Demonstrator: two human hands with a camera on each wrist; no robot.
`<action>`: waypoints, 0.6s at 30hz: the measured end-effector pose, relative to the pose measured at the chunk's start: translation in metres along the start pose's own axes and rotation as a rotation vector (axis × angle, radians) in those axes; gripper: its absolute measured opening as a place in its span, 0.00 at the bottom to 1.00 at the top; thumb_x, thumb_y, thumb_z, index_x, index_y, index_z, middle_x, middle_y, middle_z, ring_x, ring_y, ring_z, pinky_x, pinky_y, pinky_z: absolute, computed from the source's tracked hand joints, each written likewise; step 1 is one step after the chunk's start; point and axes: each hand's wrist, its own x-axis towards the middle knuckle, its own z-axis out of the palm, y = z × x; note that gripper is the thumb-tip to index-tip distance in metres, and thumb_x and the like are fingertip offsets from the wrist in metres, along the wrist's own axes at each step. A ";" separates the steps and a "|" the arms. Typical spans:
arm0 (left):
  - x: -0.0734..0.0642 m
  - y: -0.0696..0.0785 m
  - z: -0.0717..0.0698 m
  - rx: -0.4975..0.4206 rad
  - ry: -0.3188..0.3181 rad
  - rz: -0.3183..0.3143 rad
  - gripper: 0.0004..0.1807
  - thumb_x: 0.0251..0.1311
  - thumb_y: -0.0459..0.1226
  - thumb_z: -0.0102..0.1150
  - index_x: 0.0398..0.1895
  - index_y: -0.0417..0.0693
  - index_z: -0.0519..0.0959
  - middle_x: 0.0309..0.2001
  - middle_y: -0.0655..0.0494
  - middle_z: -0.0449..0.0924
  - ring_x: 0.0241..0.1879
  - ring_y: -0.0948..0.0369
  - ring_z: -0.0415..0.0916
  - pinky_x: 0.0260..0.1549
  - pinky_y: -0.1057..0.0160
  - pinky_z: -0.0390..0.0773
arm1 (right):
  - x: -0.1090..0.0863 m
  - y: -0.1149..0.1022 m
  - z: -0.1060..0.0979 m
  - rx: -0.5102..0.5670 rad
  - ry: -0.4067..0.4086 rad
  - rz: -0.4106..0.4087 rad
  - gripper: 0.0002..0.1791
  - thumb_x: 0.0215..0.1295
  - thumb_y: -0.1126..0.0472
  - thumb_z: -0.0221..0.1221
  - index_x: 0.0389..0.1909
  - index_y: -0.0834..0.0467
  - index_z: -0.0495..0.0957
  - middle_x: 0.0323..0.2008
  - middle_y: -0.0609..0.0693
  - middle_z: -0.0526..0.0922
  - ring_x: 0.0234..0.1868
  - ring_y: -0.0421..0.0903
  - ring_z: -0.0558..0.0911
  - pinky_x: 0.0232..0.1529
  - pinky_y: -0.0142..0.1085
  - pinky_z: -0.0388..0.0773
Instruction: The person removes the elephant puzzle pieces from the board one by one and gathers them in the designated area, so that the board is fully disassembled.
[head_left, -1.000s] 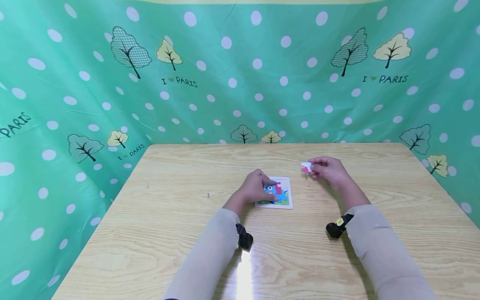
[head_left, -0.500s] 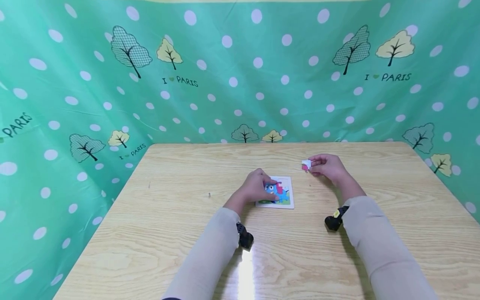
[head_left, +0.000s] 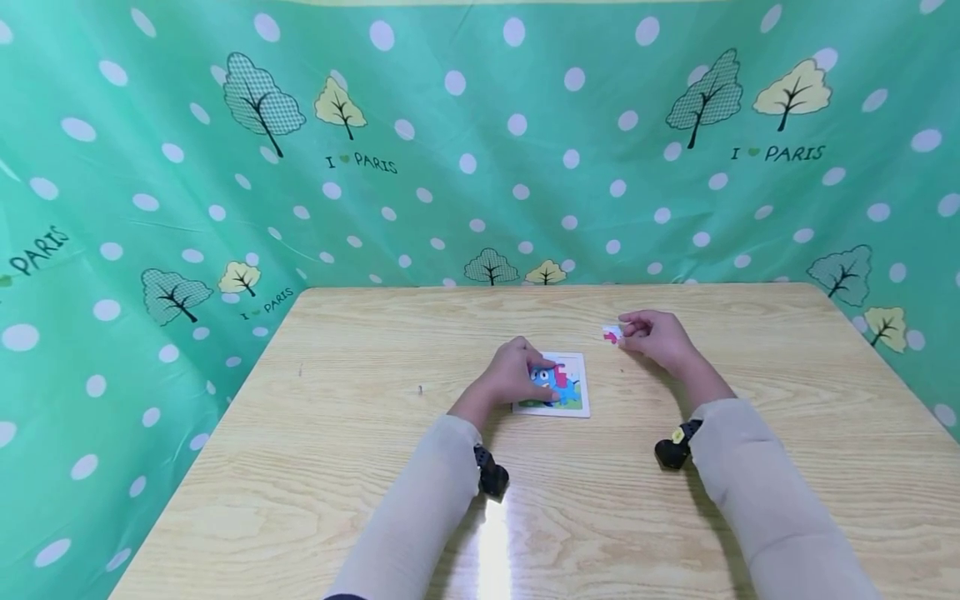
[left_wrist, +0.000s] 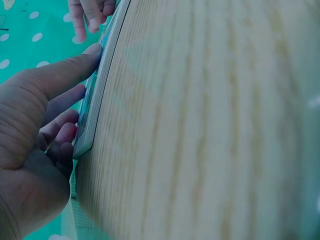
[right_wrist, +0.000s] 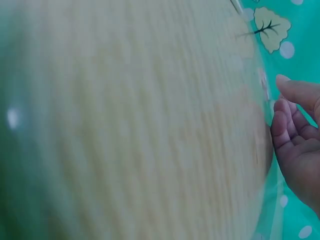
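Note:
A small square-framed jigsaw puzzle point(head_left: 571, 389) with a blue cartoon creature lies on the table, a red and white patch near its upper middle. My left hand point(head_left: 511, 374) rests over its left side, thumb and forefinger spread across the picture. In the left wrist view the thumb point(left_wrist: 75, 70) lies against the board near its edge. Farther right lies a small pink and white puzzle piece point(head_left: 612, 334). My right hand point(head_left: 657, 340) is right beside it, thumb and forefinger parted at its right edge. The right wrist view shows the fingers point(right_wrist: 281, 127) loosely bent, with a gap below the thumb.
The light wooden table point(head_left: 360, 500) stretches around both hands. Behind and to the sides hangs a green dotted curtain point(head_left: 420, 167) with printed trees. Small dark marks dot the tabletop. A black wrist camera sits on each sleeve.
The right thumb and forefinger have spread apart at the puzzle piece, which has turned and now lies flatter. The left hand has stayed on the puzzle.

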 end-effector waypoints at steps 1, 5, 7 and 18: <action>0.000 0.000 0.000 0.000 0.001 0.003 0.29 0.43 0.47 0.79 0.52 0.52 0.84 0.43 0.60 0.69 0.44 0.62 0.66 0.43 0.67 0.69 | -0.001 0.000 0.000 0.008 -0.002 0.000 0.23 0.65 0.69 0.60 0.61 0.67 0.72 0.47 0.62 0.76 0.42 0.50 0.73 0.34 0.28 0.75; -0.001 0.001 0.000 -0.001 0.005 0.011 0.29 0.43 0.47 0.79 0.52 0.51 0.84 0.43 0.60 0.69 0.43 0.62 0.66 0.42 0.67 0.70 | -0.005 -0.003 0.002 0.034 -0.001 -0.008 0.21 0.65 0.69 0.60 0.59 0.66 0.74 0.47 0.61 0.77 0.42 0.51 0.74 0.33 0.30 0.76; -0.001 0.001 0.000 0.001 0.004 0.007 0.28 0.43 0.47 0.79 0.51 0.52 0.84 0.43 0.60 0.69 0.43 0.62 0.66 0.42 0.67 0.70 | -0.007 -0.004 0.003 0.043 -0.010 -0.016 0.20 0.65 0.68 0.61 0.57 0.65 0.75 0.46 0.60 0.78 0.42 0.51 0.74 0.35 0.30 0.77; -0.001 -0.001 0.002 0.009 0.013 0.012 0.27 0.43 0.48 0.79 0.50 0.53 0.85 0.44 0.61 0.69 0.44 0.63 0.66 0.44 0.66 0.70 | -0.016 -0.017 0.013 0.057 -0.072 -0.043 0.18 0.63 0.64 0.64 0.54 0.63 0.78 0.45 0.57 0.79 0.42 0.50 0.76 0.38 0.35 0.79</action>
